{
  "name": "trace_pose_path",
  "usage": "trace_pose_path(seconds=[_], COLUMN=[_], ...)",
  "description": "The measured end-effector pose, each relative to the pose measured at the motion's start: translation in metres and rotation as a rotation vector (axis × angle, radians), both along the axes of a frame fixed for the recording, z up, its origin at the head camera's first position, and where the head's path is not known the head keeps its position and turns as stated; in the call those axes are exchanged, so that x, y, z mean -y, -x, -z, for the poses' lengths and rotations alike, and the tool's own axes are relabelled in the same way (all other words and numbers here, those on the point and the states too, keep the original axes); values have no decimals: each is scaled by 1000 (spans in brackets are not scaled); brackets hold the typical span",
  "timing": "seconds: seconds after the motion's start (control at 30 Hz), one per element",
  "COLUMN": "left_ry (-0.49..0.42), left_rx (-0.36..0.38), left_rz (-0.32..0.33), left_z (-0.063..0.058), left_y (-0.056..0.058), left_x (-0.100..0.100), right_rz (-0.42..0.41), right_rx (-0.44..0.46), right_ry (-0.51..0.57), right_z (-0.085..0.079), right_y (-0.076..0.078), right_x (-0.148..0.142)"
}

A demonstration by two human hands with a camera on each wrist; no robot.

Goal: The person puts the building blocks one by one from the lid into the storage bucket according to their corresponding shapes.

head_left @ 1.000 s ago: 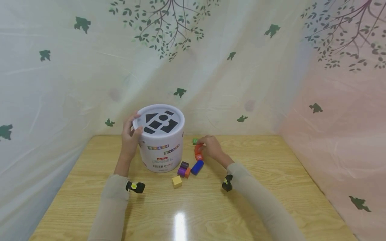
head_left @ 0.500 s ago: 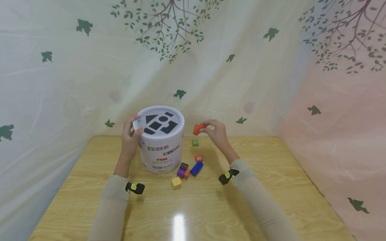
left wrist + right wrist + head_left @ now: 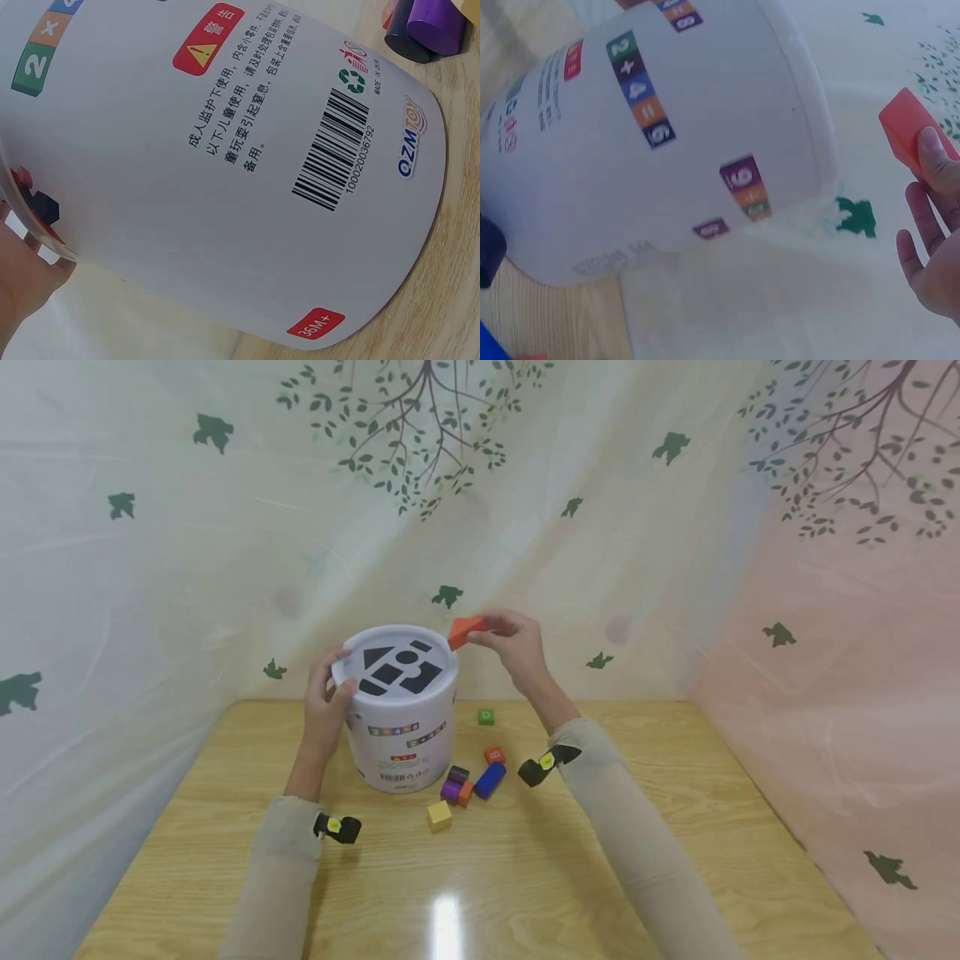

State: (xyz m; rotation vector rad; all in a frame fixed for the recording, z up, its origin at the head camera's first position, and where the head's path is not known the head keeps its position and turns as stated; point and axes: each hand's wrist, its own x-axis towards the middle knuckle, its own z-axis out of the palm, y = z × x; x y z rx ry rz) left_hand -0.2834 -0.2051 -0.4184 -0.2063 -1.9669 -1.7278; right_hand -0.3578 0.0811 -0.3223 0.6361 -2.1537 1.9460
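A white toy bucket (image 3: 401, 743) stands on the wooden table, its lid (image 3: 360, 670) cut with holes of several shapes. My left hand (image 3: 324, 702) grips the left side of the rim, thumb over the lid's edge. Between the thumb and fingers of my right hand (image 3: 517, 639) is a red block (image 3: 465, 631), raised at the right edge of the lid. The right wrist view shows this red block (image 3: 911, 124) with flat faces and sharp edges, its far end covered by the fingers.
Right of the bucket lie a green block (image 3: 486, 717) marked D, a red block (image 3: 494, 755) marked B and a blue block (image 3: 491, 781). Nearer are purple (image 3: 451, 791), black (image 3: 458, 772), orange (image 3: 466, 792) and yellow (image 3: 439, 816) blocks. A printed curtain (image 3: 645, 568) hangs behind.
My right hand has lifted the red block off the table and carried it up and left to the bucket's rim. The left hand keeps its grip on the bucket.
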Motion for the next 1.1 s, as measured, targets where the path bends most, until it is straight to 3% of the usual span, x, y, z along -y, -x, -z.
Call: trace_pose_path(seconds=[0.2, 0.47, 0.87, 1.1], left_ry=[-4, -3, 6, 6], left_rx=[0, 2, 5, 36], left_rz=[8, 4, 6, 9], left_z=[-1, -1, -1, -10], left_y=[-1, -2, -1, -8], left_x=[0, 0, 2, -2], right_rz=[-92, -104, -137, -122], right_rx=[27, 28, -106, -165], right_ry=[-58, -210, -355, -377], right_z=[-7, -7, -12, -11], right_y=[3, 11, 5, 2], right_x=[31, 65, 99, 113])
